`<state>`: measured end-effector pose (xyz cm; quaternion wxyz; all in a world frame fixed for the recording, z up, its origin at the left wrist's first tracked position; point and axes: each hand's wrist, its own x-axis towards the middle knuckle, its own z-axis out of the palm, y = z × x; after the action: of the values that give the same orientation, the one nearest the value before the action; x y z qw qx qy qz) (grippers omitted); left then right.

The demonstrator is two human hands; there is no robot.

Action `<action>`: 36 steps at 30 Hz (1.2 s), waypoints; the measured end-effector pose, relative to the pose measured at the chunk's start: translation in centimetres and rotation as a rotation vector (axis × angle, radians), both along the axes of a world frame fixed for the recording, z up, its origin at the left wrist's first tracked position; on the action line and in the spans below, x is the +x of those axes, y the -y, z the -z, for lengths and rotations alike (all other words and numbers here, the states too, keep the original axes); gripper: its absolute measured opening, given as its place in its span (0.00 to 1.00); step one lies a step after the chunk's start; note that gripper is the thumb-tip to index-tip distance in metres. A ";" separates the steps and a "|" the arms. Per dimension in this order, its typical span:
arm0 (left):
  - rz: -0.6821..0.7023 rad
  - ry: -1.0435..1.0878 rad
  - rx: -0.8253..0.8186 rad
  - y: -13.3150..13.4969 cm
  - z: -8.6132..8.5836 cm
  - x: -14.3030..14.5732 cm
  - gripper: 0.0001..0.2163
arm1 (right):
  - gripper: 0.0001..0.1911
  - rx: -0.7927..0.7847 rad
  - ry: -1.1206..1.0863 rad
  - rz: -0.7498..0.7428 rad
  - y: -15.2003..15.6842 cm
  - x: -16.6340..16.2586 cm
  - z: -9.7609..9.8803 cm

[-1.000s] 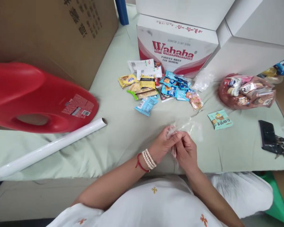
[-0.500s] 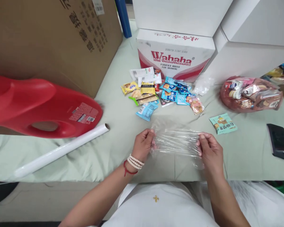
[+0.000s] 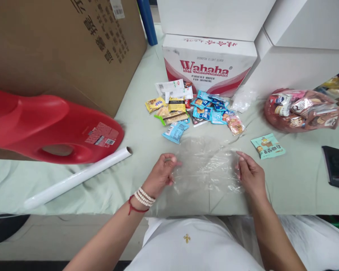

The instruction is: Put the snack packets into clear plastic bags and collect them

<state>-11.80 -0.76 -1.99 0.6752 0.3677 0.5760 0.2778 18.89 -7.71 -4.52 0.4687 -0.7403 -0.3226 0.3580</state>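
Observation:
A thin clear plastic bag (image 3: 206, 165) is spread loosely between my hands, low over the cloth near the table's front edge. My left hand (image 3: 164, 171), with beaded and red bracelets on the wrist, pinches its left edge; one fingertip shows through the film. At the right edge, my right hand (image 3: 251, 173) grips the plastic between thumb and fingers. Just beyond the bag lies a light-blue snack packet (image 3: 175, 131). A mint-green snack packet (image 3: 268, 146) rests to the right, past my right hand.
Small snack packets (image 3: 203, 113) are heaped before a Wahaha water carton (image 3: 209, 69). A packed snack bag (image 3: 302, 111) and black phone-like object (image 3: 336, 165) lie right. Leftward are a white roll (image 3: 81, 177), red plastic piece (image 3: 53, 124) and large cardboard box (image 3: 59, 49).
The plastic bag has gone from drawn tight and bunched to spread wider and looser. My left hand has moved left and slightly down; my right hand stays about in place.

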 end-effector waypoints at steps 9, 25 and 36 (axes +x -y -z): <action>0.227 -1.009 0.718 0.8 1.4 -2.5 0.22 | 0.29 -0.189 0.321 -0.227 -0.5 1.0 0.3; 0.888 -0.847 1.237 2.3 4.4 -1.7 0.30 | 0.19 -0.022 0.984 -0.647 -12.9 2.4 -5.4; 0.812 -0.799 1.266 2.3 4.3 -1.8 0.27 | 0.20 -0.047 1.194 -0.755 -20.0 -1.5 -3.4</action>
<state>-13.59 -3.10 -6.27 0.1356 0.9245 0.3303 0.1334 17.35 12.28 -1.14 0.0394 -0.6575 -0.7516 0.0354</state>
